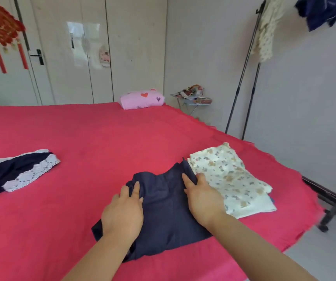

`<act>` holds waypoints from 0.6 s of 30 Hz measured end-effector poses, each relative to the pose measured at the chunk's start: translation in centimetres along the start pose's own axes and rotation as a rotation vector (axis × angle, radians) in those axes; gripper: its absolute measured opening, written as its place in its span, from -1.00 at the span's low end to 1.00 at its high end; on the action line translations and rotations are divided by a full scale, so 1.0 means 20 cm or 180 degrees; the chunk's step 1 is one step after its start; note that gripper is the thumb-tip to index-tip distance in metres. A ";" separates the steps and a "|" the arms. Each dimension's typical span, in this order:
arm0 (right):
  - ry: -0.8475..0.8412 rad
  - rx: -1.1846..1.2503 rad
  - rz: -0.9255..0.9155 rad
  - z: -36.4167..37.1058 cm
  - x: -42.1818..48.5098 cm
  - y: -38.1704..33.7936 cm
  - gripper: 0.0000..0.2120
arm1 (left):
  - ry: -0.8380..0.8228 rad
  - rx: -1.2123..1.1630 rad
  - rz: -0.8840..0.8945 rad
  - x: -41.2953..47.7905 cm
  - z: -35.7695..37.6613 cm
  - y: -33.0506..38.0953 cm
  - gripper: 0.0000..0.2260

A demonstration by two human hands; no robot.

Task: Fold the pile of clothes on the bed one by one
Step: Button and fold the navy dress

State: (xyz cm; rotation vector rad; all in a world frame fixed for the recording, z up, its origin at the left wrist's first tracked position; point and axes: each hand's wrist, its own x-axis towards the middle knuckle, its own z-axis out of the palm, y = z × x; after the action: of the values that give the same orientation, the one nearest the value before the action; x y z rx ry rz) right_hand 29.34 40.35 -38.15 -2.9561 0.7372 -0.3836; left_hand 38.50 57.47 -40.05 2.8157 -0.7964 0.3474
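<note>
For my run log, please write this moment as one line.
navy garment: on bed | left hand: presses its left side | right hand: grips its right edge | floral garment: folded alongside
</note>
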 end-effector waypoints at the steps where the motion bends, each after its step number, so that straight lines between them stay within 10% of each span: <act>1: 0.0024 -0.0072 0.0010 -0.03 0.02 0.11 -0.53 | -0.0015 -0.0066 0.0066 0.03 0.01 0.11 -0.55; 12: 0.0760 -0.0865 0.0117 -0.27 0.56 1.01 -0.57 | 0.0113 -0.0839 0.0360 0.61 0.13 0.94 -0.51; 18: -0.0095 -0.0842 0.0625 0.02 0.71 1.20 -0.56 | -0.1420 -0.1352 0.0409 0.69 0.40 1.05 -0.36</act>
State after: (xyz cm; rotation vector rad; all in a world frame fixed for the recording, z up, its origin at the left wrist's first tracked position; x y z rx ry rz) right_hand 30.81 12.52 -38.46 -3.0788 1.1447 -0.2437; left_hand 40.10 31.23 -41.41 2.4629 -0.9981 -0.4060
